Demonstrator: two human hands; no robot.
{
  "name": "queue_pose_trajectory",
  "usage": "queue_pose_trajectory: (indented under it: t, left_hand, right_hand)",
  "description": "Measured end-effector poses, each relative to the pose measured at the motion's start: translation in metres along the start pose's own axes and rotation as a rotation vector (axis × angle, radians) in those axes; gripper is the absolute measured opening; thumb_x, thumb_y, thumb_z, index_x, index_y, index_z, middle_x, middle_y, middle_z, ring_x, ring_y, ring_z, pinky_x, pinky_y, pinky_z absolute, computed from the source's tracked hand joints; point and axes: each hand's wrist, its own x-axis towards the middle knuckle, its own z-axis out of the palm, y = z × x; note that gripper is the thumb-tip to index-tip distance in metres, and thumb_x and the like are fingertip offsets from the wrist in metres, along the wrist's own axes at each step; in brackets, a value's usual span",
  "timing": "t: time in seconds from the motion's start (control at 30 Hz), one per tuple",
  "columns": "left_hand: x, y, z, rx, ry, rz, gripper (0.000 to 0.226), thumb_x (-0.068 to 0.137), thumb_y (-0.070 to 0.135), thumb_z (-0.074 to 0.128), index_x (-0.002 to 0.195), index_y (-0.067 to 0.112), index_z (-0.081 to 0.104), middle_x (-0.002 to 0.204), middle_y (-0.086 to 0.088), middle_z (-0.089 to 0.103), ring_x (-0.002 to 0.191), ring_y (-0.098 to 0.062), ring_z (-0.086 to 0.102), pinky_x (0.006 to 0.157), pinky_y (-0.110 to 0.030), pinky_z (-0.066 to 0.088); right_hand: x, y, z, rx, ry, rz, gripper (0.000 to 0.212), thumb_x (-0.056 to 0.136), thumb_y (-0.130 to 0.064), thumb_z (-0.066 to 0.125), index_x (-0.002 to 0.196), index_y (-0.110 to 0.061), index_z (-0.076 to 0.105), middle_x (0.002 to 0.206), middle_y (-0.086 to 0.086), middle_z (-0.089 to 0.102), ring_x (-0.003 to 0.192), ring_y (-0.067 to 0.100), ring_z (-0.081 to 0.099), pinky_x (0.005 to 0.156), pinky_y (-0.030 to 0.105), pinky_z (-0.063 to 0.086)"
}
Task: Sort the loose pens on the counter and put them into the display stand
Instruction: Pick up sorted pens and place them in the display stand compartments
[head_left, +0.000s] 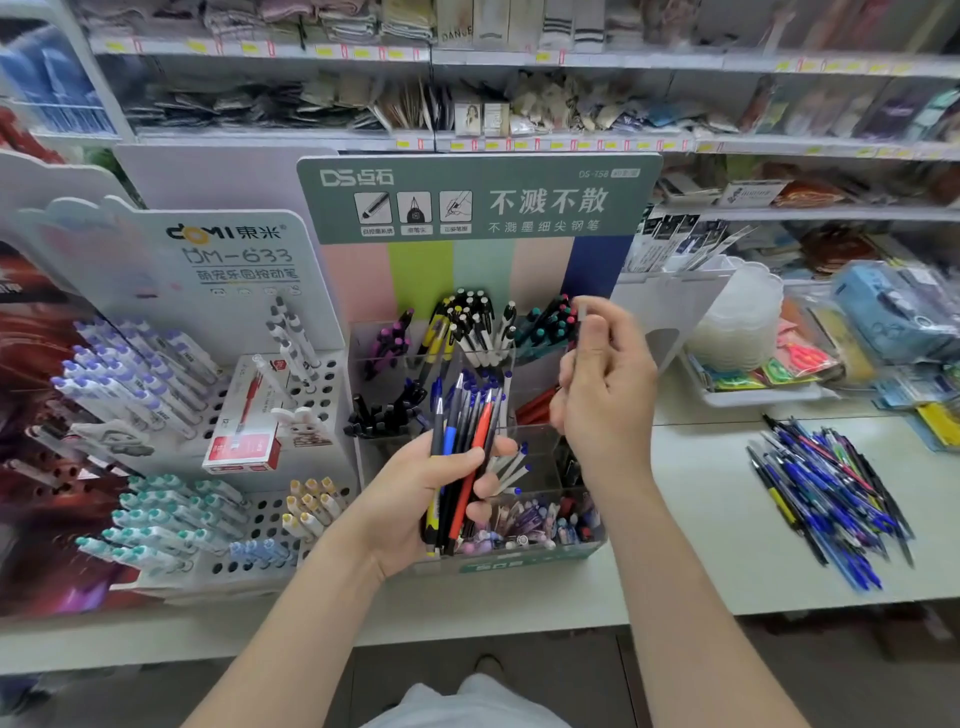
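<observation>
Head view: left hand (415, 499) palm up before the display stand (478, 202), gripping a bundle of pens (467, 415); right hand (608, 384) raised, pinching one pale pen (582, 314); loose pens (831, 493) heaped near the worktop's (701, 545) right edge.

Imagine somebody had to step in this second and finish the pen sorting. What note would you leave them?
Left hand: grips a bundle of mixed pens in front of the display stand.
Right hand: pinches a single pale pen, raised by the stand's upper right compartments.
Done: the stand's compartments already hold pens, mostly grouped by colour.
Left: place the single pen, work through the bundle, then sort the pile of loose pens lying on the counter to the right.
</observation>
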Motion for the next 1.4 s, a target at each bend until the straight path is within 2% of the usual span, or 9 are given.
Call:
queue_pose_trajectory:
  t: [0.13, 0.33, 0.53, 0.67, 0.83, 0.97, 1.1, 1.27, 1.4]
  left_hand:
    - [0.006, 0.009, 0.005, -0.007, 0.029, 0.072, 0.031, 0.107, 0.007, 0.054, 0.132, 0.002, 0.071, 0.099, -0.02, 0.053, 0.078, -0.026, 0.051, 0.068, -0.035, 0.048]
    - [0.011, 0.012, 0.011, -0.028, 0.063, 0.153, 0.037, 0.104, -0.005, 0.056, 0.139, 0.004, 0.067, 0.11, -0.012, 0.07, 0.089, -0.024, 0.06, 0.079, -0.033, 0.056]
    - [0.016, 0.011, 0.011, -0.033, 0.083, 0.184, 0.034, 0.105, -0.001, 0.059, 0.135, 0.01, 0.07, 0.139, -0.016, 0.069, 0.102, -0.029, 0.059, 0.086, -0.039, 0.056]
    - [0.017, 0.009, 0.011, -0.034, 0.081, 0.168, 0.036, 0.105, -0.001, 0.057, 0.137, 0.01, 0.069, 0.141, -0.015, 0.068, 0.103, -0.032, 0.057, 0.086, -0.04, 0.055]
    - [0.013, 0.011, 0.017, -0.064, 0.093, 0.155, 0.038, 0.106, -0.006, 0.049, 0.142, 0.0, 0.06, 0.122, -0.013, 0.074, 0.087, -0.025, 0.063, 0.072, -0.034, 0.056]
    - [0.013, 0.009, 0.018, -0.112, 0.108, 0.17, 0.033, 0.105, -0.008, 0.044, 0.136, -0.006, 0.055, 0.098, -0.016, 0.069, 0.079, -0.023, 0.052, 0.065, -0.034, 0.044]
    - [0.005, 0.006, 0.011, 0.034, 0.148, 0.145, 0.029, 0.106, -0.007, 0.041, 0.121, 0.01, 0.058, 0.079, -0.016, 0.054, 0.068, -0.024, 0.045, 0.062, -0.035, 0.044]
    - [-0.008, 0.001, 0.008, 0.098, 0.193, 0.071, 0.037, 0.104, -0.001, 0.045, 0.13, 0.016, 0.065, 0.102, -0.022, 0.074, 0.082, -0.038, 0.067, 0.087, -0.063, 0.055]
    - [-0.015, 0.001, 0.005, -0.044, 0.233, 0.028, 0.046, 0.104, -0.001, 0.042, 0.137, 0.02, 0.067, 0.129, -0.018, 0.074, 0.112, -0.043, 0.074, 0.111, -0.079, 0.039]
  right_hand:
    - [0.05, -0.012, -0.004, -0.613, -0.216, -0.024, 0.051, 0.097, -0.031, 0.035, 0.133, -0.027, 0.071, 0.11, 0.01, 0.071, 0.099, 0.029, 0.065, 0.088, 0.039, 0.054]
    - [0.11, -0.052, 0.005, -1.092, -0.466, -0.071, 0.029, 0.075, -0.004, 0.058, 0.095, -0.015, 0.076, 0.096, 0.012, 0.071, 0.091, 0.036, 0.066, 0.082, 0.046, 0.063]
    - [0.128, -0.042, 0.006, -0.933, -0.393, -0.209, 0.032, 0.085, -0.009, 0.076, 0.116, -0.018, 0.079, 0.102, 0.007, 0.072, 0.095, 0.026, 0.065, 0.088, 0.032, 0.055]
    - [0.109, -0.01, 0.01, -0.951, -0.401, -0.426, 0.018, 0.098, -0.02, 0.071, 0.112, -0.014, 0.079, 0.105, 0.009, 0.076, 0.099, 0.036, 0.065, 0.092, 0.043, 0.055]
    - [0.066, 0.006, 0.009, -0.786, 0.004, -0.635, 0.024, 0.102, -0.022, 0.067, 0.123, -0.012, 0.07, 0.105, 0.009, 0.058, 0.092, 0.026, 0.053, 0.084, 0.035, 0.048]
    - [0.01, 0.005, 0.011, -0.438, -0.11, -0.252, 0.007, 0.097, -0.031, 0.072, 0.095, -0.026, 0.076, 0.081, -0.01, 0.069, 0.074, 0.007, 0.066, 0.075, 0.033, 0.055]
    - [-0.024, 0.018, 0.014, -0.251, -0.323, 0.216, 0.015, 0.094, -0.04, 0.076, 0.103, -0.031, 0.082, 0.081, -0.011, 0.078, 0.082, 0.006, 0.076, 0.086, 0.041, 0.062]
    - [-0.037, 0.018, 0.021, -0.101, -0.194, 0.328, 0.004, 0.092, -0.028, 0.075, 0.095, -0.027, 0.077, 0.081, -0.007, 0.078, 0.077, 0.014, 0.077, 0.081, 0.046, 0.064]
    - [-0.04, 0.005, 0.022, 0.074, 0.005, 0.248, 0.005, 0.099, -0.015, 0.069, 0.099, -0.018, 0.072, 0.072, -0.001, 0.072, 0.052, 0.008, 0.061, 0.056, 0.03, 0.053]
